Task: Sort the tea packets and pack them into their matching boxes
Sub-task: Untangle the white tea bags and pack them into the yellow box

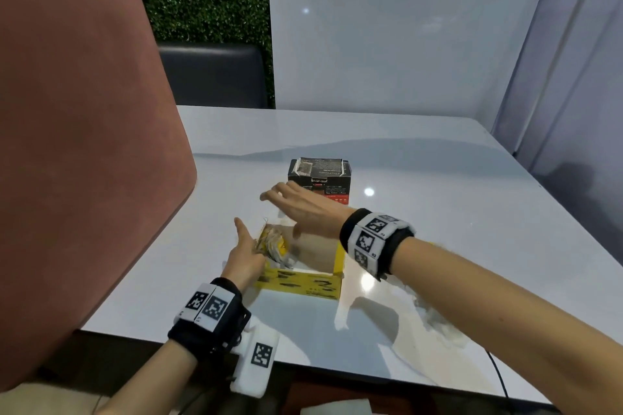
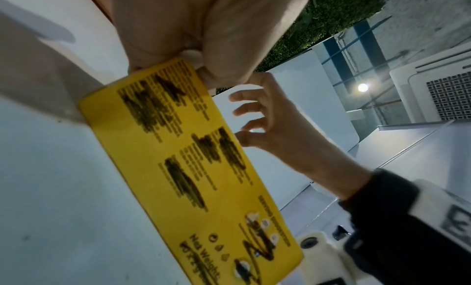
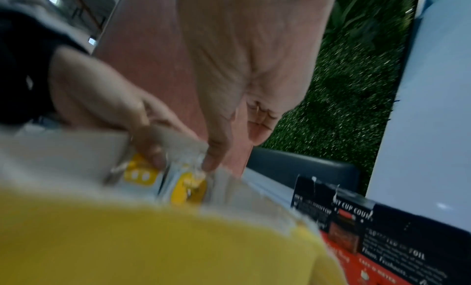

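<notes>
An open yellow box (image 1: 303,285) stands on the white table, with a bunch of yellow-and-white tea packets (image 1: 276,244) upright at its left end. My left hand (image 1: 256,246) reaches over the box's left wall; its fingers (image 3: 150,148) curl round the packets (image 3: 188,190) and its thumb stays outside. My right hand (image 1: 286,205) hovers palm down over the box with fingers spread. One of its digits (image 3: 214,160) points down and touches the top of the packets. A black tea box (image 1: 319,178), lid shut, stands just behind the yellow one (image 2: 191,168).
The white table (image 1: 455,219) stretches to the right and back. A tall pink chair back (image 1: 84,145) fills the left side, with a dark seat (image 1: 215,74) beyond the table's far edge. The table's front edge runs just under my wrists.
</notes>
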`<state>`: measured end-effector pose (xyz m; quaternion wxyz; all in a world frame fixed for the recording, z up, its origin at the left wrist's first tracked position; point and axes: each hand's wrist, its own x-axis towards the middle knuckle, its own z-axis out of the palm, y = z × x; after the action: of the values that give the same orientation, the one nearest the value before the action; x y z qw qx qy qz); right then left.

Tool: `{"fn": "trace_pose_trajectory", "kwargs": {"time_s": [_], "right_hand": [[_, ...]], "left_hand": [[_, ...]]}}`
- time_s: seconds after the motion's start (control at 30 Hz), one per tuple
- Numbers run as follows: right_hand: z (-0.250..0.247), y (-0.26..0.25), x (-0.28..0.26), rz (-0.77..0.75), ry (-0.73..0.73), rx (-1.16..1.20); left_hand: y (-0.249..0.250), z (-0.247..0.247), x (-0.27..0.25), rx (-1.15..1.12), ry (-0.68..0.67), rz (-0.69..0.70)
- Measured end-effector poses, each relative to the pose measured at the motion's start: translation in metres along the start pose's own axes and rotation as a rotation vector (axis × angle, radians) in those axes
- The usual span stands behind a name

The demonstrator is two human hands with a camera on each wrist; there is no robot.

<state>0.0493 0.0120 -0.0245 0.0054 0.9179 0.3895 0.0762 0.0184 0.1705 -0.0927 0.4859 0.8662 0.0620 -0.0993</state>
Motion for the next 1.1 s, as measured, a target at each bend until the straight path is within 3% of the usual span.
{"fn": "trace_pose_trajectory", "kwargs": {"time_s": [0.2, 0.33, 0.43, 0.53, 0.6, 0.7, 0.77, 0.83, 0.9, 0.97, 1.1], "right_hand": [[-0.049, 0.024, -0.064, 0.366, 0.116, 0.260], [-0.046, 0.057, -0.148, 0.645, -0.033, 0.272], [-0.028, 0.060, -0.196, 0.721, -0.139, 0.317], [-0.017, 0.056, -0.218, 0.786, -0.146, 0.319], [-0.017, 0.051, -0.223, 0.824, -0.154, 0.301], [-0.018, 0.038, -0.226, 0.867, -0.240, 0.330], [-0.014, 0.027, -0.226, 0.869, -0.290, 0.280], [-0.008, 0.019, -0.224, 0.860, -0.283, 0.191], [-0.005, 0.017, -0.223, 0.892, -0.202, 0.169], [-0.003, 0.022, -0.225, 0.936, -0.109, 0.206], [-0.006, 0.028, -0.234, 1.002, 0.088, 0.295]], "left_hand": [[0.001, -0.003, 0.006, 0.025, 0.065, 0.039], [0.001, -0.002, 0.020, 0.062, 0.042, 0.031], [0.002, -0.001, 0.025, 0.046, 0.025, 0.013], [0.012, -0.004, 0.018, -0.024, -0.010, 0.006], [0.025, -0.007, 0.003, -0.025, 0.055, 0.076], [0.056, -0.005, -0.034, 0.007, 0.207, 0.310], [0.072, 0.005, -0.058, 0.024, 0.218, 0.462], [0.081, 0.024, -0.075, 0.066, 0.136, 0.582], [0.084, 0.050, -0.087, 0.072, -0.052, 0.638], [0.085, 0.078, -0.093, 0.062, -0.234, 0.641], [0.086, 0.123, -0.091, -0.019, -0.383, 0.518]]}}
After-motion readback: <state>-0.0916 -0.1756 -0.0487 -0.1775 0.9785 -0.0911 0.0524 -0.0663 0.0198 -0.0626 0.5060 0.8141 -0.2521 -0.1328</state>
